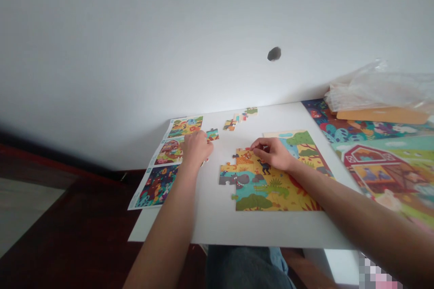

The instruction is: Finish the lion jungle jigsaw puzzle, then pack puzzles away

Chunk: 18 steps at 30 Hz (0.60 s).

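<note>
A partly joined animal jigsaw lies on a white table. My right hand rests on its upper edge, fingers pinched together on a piece there. My left hand reaches out to the left, its fingers curled next to a loose blue-green piece. Whether they grip anything is hidden by the back of the hand. Several more loose pieces lie farther back toward the wall.
A printed sheet with three picture panels hangs over the table's left edge. Finished colourful puzzles cover the right side, with an orange box under a plastic bag behind. A white wall stands close behind the table.
</note>
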Available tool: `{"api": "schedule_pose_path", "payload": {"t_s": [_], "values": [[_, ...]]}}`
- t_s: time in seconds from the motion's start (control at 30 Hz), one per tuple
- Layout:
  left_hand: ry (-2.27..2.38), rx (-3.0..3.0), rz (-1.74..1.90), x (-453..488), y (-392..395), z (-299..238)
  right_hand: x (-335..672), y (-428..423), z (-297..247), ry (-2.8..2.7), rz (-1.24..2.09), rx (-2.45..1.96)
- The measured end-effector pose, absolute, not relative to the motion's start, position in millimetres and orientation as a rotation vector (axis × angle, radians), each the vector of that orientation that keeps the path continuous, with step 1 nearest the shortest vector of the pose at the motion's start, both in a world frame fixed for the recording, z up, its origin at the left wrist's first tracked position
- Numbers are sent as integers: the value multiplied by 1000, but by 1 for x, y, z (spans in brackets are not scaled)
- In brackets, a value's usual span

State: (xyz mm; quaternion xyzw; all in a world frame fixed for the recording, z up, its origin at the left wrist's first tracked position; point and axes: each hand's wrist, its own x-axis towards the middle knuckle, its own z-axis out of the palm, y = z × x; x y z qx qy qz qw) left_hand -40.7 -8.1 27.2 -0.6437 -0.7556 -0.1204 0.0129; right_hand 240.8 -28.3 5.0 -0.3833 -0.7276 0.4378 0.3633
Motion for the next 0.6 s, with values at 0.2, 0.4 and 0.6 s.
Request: {"api": "schedule_pose_path", "payload": {"t_s": [0.2,0.4,0.6], "values": [[-2054,-2624,-238,-53,35,25,240,-27,4,-1868,1131,-987],[-1904,-2753,-253,-60,49,30,241,-27,4,-1859,1145,-978],[-1876,-2742,-187,-75,41,29,241,-26,3,-1865,1132,-976]]}}
